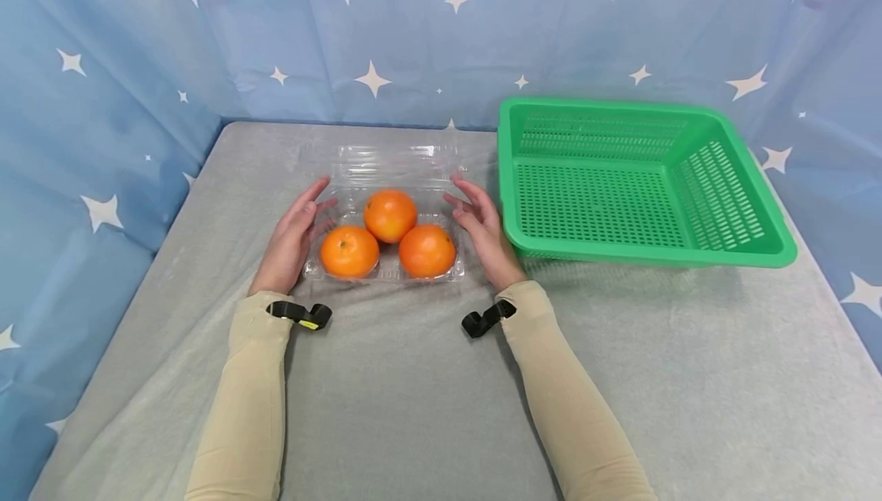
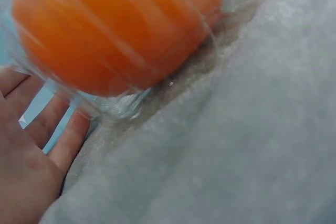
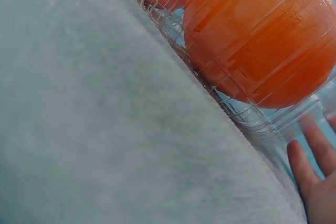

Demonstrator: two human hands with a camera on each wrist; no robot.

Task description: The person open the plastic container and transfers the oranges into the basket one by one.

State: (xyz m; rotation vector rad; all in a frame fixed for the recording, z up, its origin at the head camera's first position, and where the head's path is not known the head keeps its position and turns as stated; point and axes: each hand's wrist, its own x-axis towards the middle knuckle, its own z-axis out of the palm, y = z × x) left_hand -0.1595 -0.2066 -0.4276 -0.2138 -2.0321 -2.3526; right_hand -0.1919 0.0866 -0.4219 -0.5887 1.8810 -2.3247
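A clear plastic clamshell box lies on the table with its lid folded back at the far side. Three oranges sit inside: one at the front left, one at the front right and one behind. My left hand is at the box's left side, fingers spread and fairly straight along the wall. On the opposite side, my right hand has its relaxed fingers right at the wall. Both wrist views show spread fingertips beside the clear plastic, with an orange close behind it.
A green plastic basket with slotted walls stands just right of my right hand. Grey cloth covers the table. A blue curtain with white stars hangs behind and along both sides.
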